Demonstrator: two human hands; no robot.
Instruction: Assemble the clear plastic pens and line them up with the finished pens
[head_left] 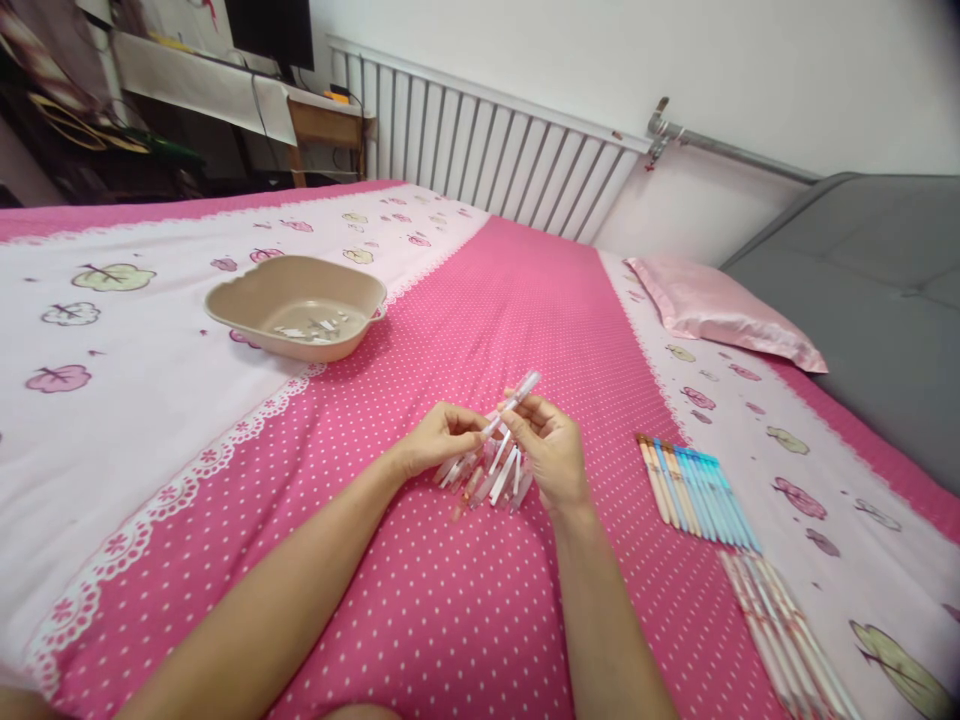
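Between my two hands is a slim, pale pink pen [529, 384], tilted up to the right. My left hand [442, 438] pinches its lower end with thumb and fingers. Nearer its upper end, the fingers of my right hand [555, 452] close around the pen. Directly beneath lies a loose pile of white, pink and clear pen parts [504, 476] on the bedspread, partly hidden by my hands. Off to the right, blue and peach pens [697, 492] lie side by side in a row. Closer to me is a second row of whitish-pink pens [787, 635].
A beige plastic basin [225, 300] with small white pieces inside stands on the pink dotted bedspread [450, 620] at left. A pink pillow [727, 312] rests by the grey headboard [870, 240]. Beyond the bed are a white radiator [480, 140] and a desk [322, 122] with a monitor.
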